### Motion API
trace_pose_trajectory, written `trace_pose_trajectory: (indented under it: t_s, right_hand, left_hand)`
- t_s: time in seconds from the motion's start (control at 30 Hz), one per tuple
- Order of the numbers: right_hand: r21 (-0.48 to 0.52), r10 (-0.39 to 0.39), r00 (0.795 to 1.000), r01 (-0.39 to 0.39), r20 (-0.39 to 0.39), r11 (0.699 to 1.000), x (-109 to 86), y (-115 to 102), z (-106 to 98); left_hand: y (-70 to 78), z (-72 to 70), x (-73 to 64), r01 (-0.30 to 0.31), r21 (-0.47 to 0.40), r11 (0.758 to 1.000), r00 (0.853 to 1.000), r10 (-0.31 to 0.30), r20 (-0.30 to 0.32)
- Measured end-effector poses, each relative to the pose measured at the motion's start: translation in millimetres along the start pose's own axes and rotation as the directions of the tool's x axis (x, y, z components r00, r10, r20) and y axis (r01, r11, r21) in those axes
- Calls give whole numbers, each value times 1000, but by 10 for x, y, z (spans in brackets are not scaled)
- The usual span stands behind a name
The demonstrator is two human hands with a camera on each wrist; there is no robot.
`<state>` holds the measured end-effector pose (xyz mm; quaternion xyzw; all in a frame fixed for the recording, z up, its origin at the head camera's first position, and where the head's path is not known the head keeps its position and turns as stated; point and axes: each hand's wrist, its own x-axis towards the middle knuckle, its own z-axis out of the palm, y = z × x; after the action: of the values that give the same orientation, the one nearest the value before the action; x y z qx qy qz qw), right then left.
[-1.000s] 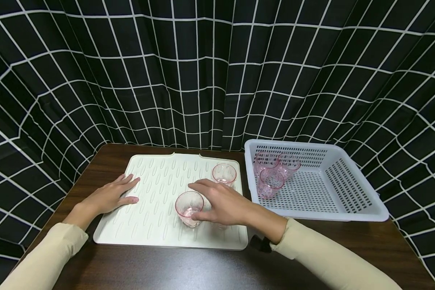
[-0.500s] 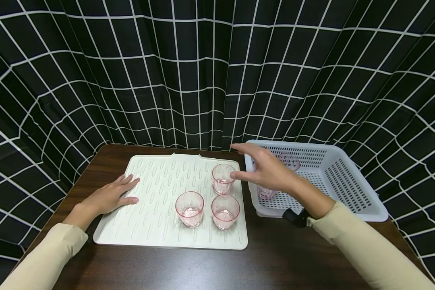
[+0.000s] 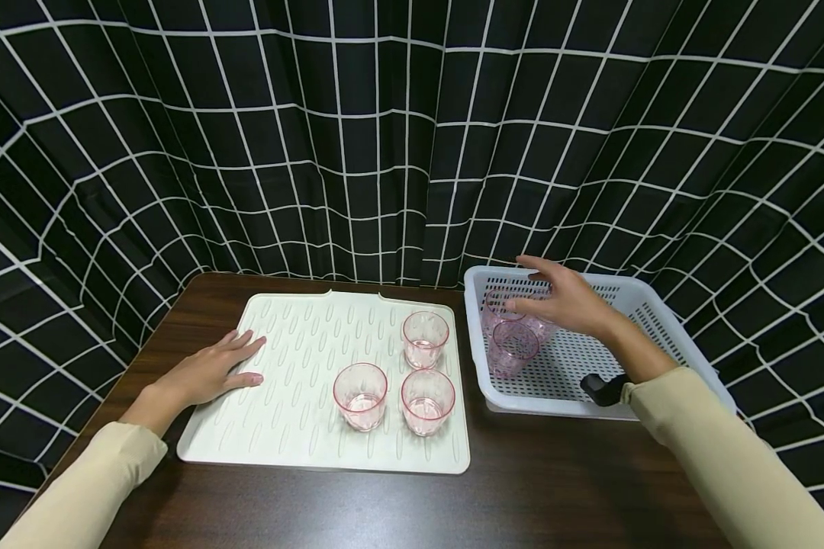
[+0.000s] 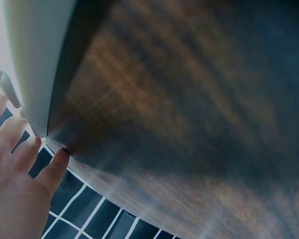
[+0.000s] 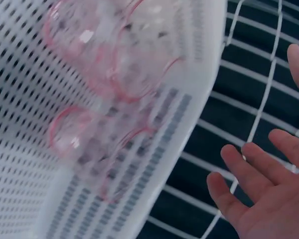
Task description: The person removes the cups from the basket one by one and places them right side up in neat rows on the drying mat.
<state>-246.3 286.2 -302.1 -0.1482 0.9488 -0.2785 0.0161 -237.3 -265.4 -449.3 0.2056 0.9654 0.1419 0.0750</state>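
Observation:
My left hand (image 3: 213, 367) rests with spread fingers on the left edge of the white ridged drying mat (image 3: 295, 396). Three clear pink-rimmed glasses stand upright on the mat's right side: a back glass (image 3: 425, 340), a front right glass (image 3: 427, 402) and a front left glass (image 3: 360, 396). Above the white plastic basket (image 3: 590, 381) hovers my right hand (image 3: 570, 301), fingers apart and nothing held. Under and beside it in the basket are three pink glasses, the nearest glass (image 3: 513, 348) in plain view and another glass (image 3: 497, 309) behind; the third is partly hidden by the hand.
A dark wooden table (image 3: 302, 507) bears the mat and the basket side by side, with a narrow gap between them. A black curtain with white grid lines (image 3: 357, 152) hangs round the back and sides. A dark strap (image 3: 600, 389) is on the right wrist.
My right hand has left the front right glass, which now stands on the mat, and has moved right, over the basket. The left hand has stayed put.

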Motion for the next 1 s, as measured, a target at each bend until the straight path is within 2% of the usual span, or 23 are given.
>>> trace_pose_trajectory:
  t_s: [0.2, 0.43, 0.77, 1.0]
  right_hand:
    - [-37, 82, 996, -80, 34, 996, 22, 258, -24]
    - [-69, 168, 981, -162, 99, 984, 63, 491, -21]
    - [-35, 236, 958, -234, 162, 972, 95, 653, -8]
    - [-94, 268, 946, -255, 183, 962, 105, 738, 52]
  left_hand:
    - [-37, 26, 5, -1, 3, 1000, 1000, 1, -4]
    - [-67, 38, 17, -1, 4, 1000, 1000, 1, -7]
    - [10, -9, 14, 10, 0, 1000, 1000, -10, 4]
    - [27, -15, 5, 20, -1, 1000, 1000, -20, 8]
